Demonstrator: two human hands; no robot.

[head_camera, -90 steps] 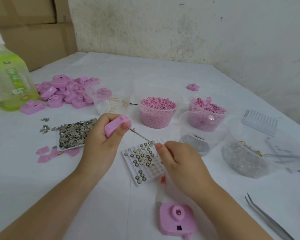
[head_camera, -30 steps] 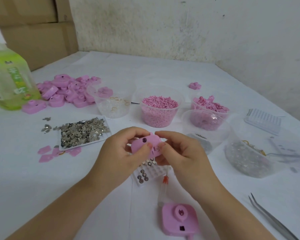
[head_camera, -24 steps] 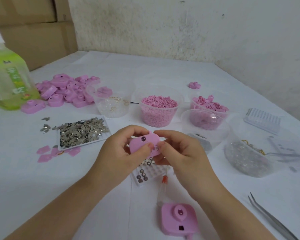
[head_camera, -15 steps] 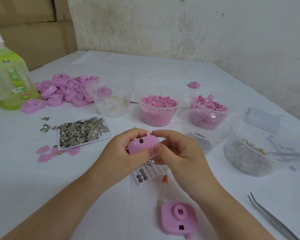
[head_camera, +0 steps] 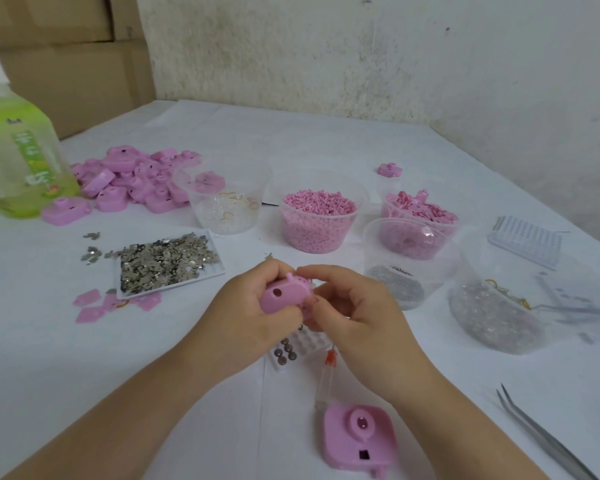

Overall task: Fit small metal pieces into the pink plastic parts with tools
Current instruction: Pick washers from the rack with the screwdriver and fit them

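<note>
Both hands hold one pink plastic part above the table's middle. My left hand grips its left side, and my right hand pinches its right edge with fingertips. The part shows a round dark hole on its face. Under the hands lies a white grid tray with small round metal pieces, mostly hidden. A flat white tray of silver metal pieces sits to the left. Another pink part lies near the front edge.
A pile of pink parts and a green bottle stand at the back left. Several clear cups hold pink and metal bits at centre and right. Tweezers lie front right; a syringe-like tube lies by my right wrist.
Three seconds ago my right hand held a thin tool over the grid tray. Both hands have since closed on the pink part, which has tilted slightly in the last second.
</note>
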